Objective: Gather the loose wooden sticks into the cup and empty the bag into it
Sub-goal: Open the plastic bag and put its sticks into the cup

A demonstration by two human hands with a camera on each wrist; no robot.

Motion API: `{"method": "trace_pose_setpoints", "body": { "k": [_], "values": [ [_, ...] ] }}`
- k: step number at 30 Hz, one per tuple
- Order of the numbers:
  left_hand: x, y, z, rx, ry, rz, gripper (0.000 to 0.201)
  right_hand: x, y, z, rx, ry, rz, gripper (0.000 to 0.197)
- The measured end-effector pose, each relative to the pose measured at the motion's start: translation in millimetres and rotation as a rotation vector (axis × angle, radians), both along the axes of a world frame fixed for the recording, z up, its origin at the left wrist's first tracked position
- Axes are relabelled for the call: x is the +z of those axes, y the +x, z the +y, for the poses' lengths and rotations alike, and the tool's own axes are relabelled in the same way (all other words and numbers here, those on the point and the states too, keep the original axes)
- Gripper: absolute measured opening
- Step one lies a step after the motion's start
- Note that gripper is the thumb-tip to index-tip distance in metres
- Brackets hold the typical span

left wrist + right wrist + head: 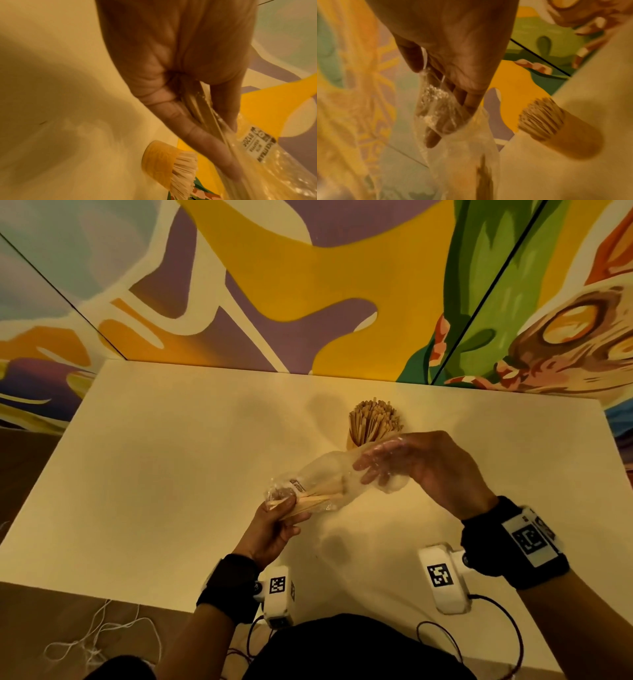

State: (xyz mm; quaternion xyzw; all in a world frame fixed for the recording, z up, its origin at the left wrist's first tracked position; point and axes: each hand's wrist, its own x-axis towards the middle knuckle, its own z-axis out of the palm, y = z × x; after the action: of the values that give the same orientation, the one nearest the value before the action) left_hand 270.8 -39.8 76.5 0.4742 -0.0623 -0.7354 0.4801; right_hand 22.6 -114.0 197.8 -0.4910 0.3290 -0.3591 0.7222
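Two hands share the clear bag [329,477] above the white table [154,474]: nearest, the left hand [274,529] pinches the closed end around the last few wooden sticks [318,496], probably to hold them still, while the right hand [411,463] has its straight fingers inside the bag's mouth, seemingly spreading it; just beyond stands the cup [352,441], crammed with upright sticks
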Motion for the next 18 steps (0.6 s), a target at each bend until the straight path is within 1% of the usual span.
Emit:
{"method": "trace_pose_setpoints", "body": {
  "k": [2, 3, 5, 6, 7, 9, 11, 12, 13, 14, 16, 17, 18],
  "values": [
    [3.1, 1.3, -2.2, 0.024, -0.024, -0.009, 0.022, -7.4, -7.0, 3.4, 0.041, 0.157, -0.135, 0.049],
    [3.1, 3.1, -3.0, 0.029, -0.030, -0.018, 0.021, -12.4, -9.0, 6.7, 0.032, 0.211, -0.176, 0.046],
    [3.8, 5.1, -4.7, 0.019, -0.024, -0.039, 0.009, -22.1, -12.1, 14.3, -0.025, 0.291, -0.192, 0.043],
    [4.8, 6.2, -5.2, 0.018, -0.021, -0.047, 0.007, -26.5, -12.6, 18.2, -0.058, 0.321, -0.187, 0.043],
    [4.8, 7.1, -5.7, 0.018, -0.024, -0.065, 0.009, -28.9, -12.2, 21.9, -0.087, 0.346, -0.186, 0.040],
    [7.4, 7.3, -7.2, 0.012, -0.045, -0.103, 0.010, -31.1, -12.1, 27.6, -0.133, 0.326, -0.096, 0.028],
    [9.9, 7.1, -6.7, -0.008, -0.084, -0.141, 0.011, -33.0, -8.6, 32.7, -0.126, 0.228, 0.072, 0.024],
    [11.4, 6.7, -6.4, -0.020, -0.101, -0.150, 0.011, -33.4, -5.8, 34.9, -0.127, 0.179, 0.153, 0.019],
    [11.3, 6.5, -5.8, -0.030, -0.118, -0.151, 0.006, -31.6, -2.6, 37.0, -0.125, 0.140, 0.213, 0.009],
    [12.9, 5.8, -5.2, -0.035, -0.130, -0.147, 0.005, -30.8, 0.8, 39.5, -0.127, 0.102, 0.259, 0.017],
    [10.9, 6.4, -4.9, -0.040, -0.146, -0.151, 0.033, -30.1, 5.5, 42.9, -0.102, 0.076, 0.332, 0.049],
    [10.3, 6.3, -5.2, -0.032, -0.146, -0.159, 0.048, -27.2, 6.8, 44.0, -0.093, 0.077, 0.352, 0.059],
    [11.1, 6.2, -5.1, -0.027, -0.140, -0.172, 0.060, -25.5, 6.9, 45.2, -0.077, 0.067, 0.355, 0.064]
  ]
}}
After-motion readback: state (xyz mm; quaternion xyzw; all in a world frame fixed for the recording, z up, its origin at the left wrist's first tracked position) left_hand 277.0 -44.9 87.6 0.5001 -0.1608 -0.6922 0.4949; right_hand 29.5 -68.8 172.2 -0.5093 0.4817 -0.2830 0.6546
